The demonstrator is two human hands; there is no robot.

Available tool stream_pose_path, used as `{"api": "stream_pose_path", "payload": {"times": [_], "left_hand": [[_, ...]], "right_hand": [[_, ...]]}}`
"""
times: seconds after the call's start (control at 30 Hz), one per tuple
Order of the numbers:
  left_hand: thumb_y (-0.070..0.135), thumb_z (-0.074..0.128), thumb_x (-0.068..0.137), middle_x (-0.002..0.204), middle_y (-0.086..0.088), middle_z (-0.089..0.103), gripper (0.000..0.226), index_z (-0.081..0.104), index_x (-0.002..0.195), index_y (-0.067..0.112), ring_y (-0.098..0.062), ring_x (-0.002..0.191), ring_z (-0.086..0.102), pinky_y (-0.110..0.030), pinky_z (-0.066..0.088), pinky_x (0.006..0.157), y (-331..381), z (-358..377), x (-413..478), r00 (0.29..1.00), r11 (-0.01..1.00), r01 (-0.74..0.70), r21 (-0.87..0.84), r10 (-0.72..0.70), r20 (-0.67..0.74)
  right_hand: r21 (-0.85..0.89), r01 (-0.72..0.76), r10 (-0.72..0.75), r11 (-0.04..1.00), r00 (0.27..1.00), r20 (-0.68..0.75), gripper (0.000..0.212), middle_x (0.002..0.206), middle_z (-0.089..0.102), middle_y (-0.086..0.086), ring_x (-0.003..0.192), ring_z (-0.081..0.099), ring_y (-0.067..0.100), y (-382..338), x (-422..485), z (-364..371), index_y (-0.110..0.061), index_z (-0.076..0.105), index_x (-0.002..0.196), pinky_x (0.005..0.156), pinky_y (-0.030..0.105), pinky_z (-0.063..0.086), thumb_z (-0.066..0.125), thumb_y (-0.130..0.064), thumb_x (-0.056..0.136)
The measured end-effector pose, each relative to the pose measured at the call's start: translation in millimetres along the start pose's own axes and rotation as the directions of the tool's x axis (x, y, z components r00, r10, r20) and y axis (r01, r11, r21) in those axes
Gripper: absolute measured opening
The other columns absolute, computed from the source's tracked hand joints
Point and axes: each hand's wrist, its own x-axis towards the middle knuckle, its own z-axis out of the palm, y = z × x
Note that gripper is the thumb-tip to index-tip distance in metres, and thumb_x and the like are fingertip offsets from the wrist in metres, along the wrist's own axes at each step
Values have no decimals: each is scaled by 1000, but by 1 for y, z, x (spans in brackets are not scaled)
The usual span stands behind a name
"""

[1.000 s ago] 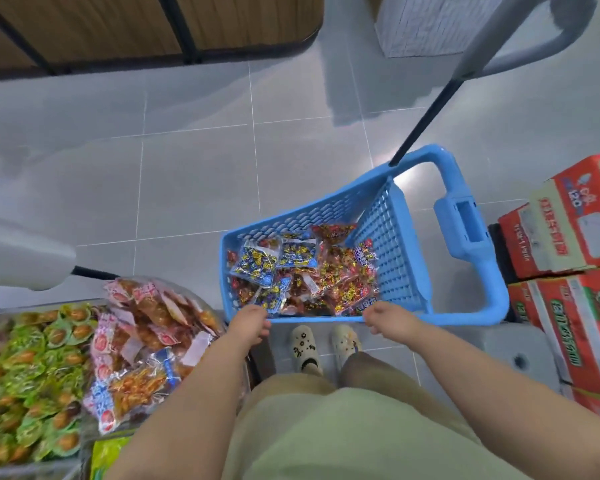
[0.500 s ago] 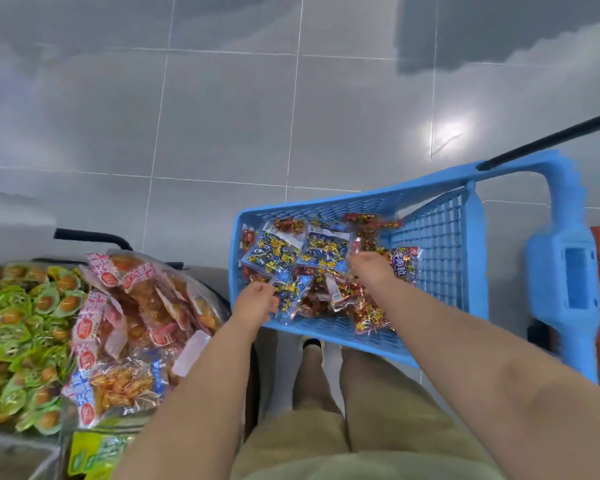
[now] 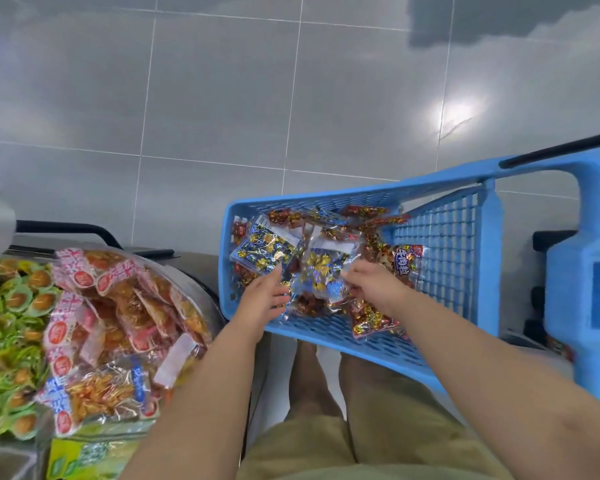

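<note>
A blue plastic basket (image 3: pixel 440 233) stands tilted on the floor in front of my legs. It holds several small snack packets in blue-and-gold and red-and-gold wrappers. My left hand (image 3: pixel 264 299) reaches over the near left rim, its fingers stretched out and touching a blue-and-gold packet (image 3: pixel 265 249). In the middle of the basket, my right hand (image 3: pixel 373 284) pinches the edge of a clear packet with gold and blue print (image 3: pixel 321 271). A red-labelled packet (image 3: pixel 405 263) lies by the right wall.
A round bin of pink-labelled snack packets (image 3: pixel 118 306) sits to my left, with green-wrapped snacks (image 3: pixel 7 323) beyond it. The basket's thick blue handle (image 3: pixel 593 271) and black pull rod (image 3: pixel 561 150) rise at the right. Grey floor tiles (image 3: pixel 222 98) stretch ahead.
My view has tipped further down and closer to the basket. Both hands have left the near rim and gone in among the packets; the right hand has taken hold of a packet.
</note>
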Motion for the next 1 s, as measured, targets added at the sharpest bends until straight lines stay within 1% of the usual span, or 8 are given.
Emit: {"api": "stream_pose_path", "payload": {"times": [0.07, 0.27, 0.43, 0.53, 0.6, 0.67, 0.83, 1.0], "left_hand": [[50, 60, 88, 106, -4, 64, 41, 53, 114, 19, -21, 93, 65, -28, 54, 69, 3, 3, -2, 996, 1000, 10, 18, -12, 89], [49, 72, 78, 69, 8, 56, 37, 58, 96, 21, -7, 55, 51, -23, 43, 59, -7, 13, -6, 984, 988, 41, 150, -66, 164], [26, 72, 74, 115, -17, 66, 58, 55, 123, 2, -30, 100, 64, -44, 54, 90, -11, 20, -13, 931, 967, 93, -237, 0, 365], [11, 71, 81, 103, -11, 74, 50, 51, 126, 5, -23, 89, 72, -38, 60, 72, -14, 20, -8, 970, 938, 58, -341, 28, 241], [7, 68, 86, 93, -6, 76, 32, 58, 116, 11, -20, 82, 73, -33, 59, 63, -17, 18, -2, 988, 943, 12, -334, 41, 149], [9, 69, 85, 94, -6, 76, 31, 60, 114, 16, -22, 82, 73, -33, 59, 64, -21, 16, 3, 997, 946, -19, -325, 43, 69], [17, 78, 78, 113, -5, 70, 50, 58, 124, 18, -27, 103, 67, -48, 51, 95, -32, 5, 11, 995, 982, -81, -170, 71, -67], [8, 73, 81, 103, -7, 74, 38, 59, 115, 20, -28, 92, 72, -44, 57, 82, -37, -4, 12, 995, 938, -69, -341, 40, -90]], "right_hand": [[83, 1, -17, 997, 981, 195, 11, 80, 53, 0, 79, 53, 15, 2, -14, -3, -10, 56, 87, 83, 31, 50, 51, -15, 96], [226, -168, -3, 959, 796, 605, 18, 65, 60, -6, 61, 55, 7, -15, -24, -20, -14, 61, 78, 60, 20, 50, 49, -5, 89], [-25, -145, 120, 989, 691, 713, 17, 74, 64, -7, 69, 60, 6, -29, -5, -26, -15, 61, 82, 69, 21, 52, 50, -7, 92], [-253, -25, 154, 967, 849, 505, 10, 83, 61, -2, 81, 59, 11, -43, 19, -31, -16, 62, 92, 75, 24, 53, 58, -25, 91], [-294, 28, -18, 955, 999, 35, 24, 94, 61, 2, 86, 59, 15, -49, 42, -35, -14, 61, 110, 74, 28, 54, 59, -29, 91], [-359, 117, -248, 926, 906, -344, 36, 103, 59, 3, 91, 57, 18, -55, 59, -33, -13, 54, 120, 73, 27, 48, 62, -27, 88], [-792, 124, -370, 597, 919, -135, 60, 140, 43, 9, 128, 37, 28, -57, 94, -19, -23, 42, 139, 102, 38, 38, 64, -37, 85], [-770, 195, -518, 608, 832, -199, 35, 133, 55, 8, 120, 49, 27, -52, 94, -11, -18, 55, 131, 97, 34, 42, 46, -27, 98]]}}
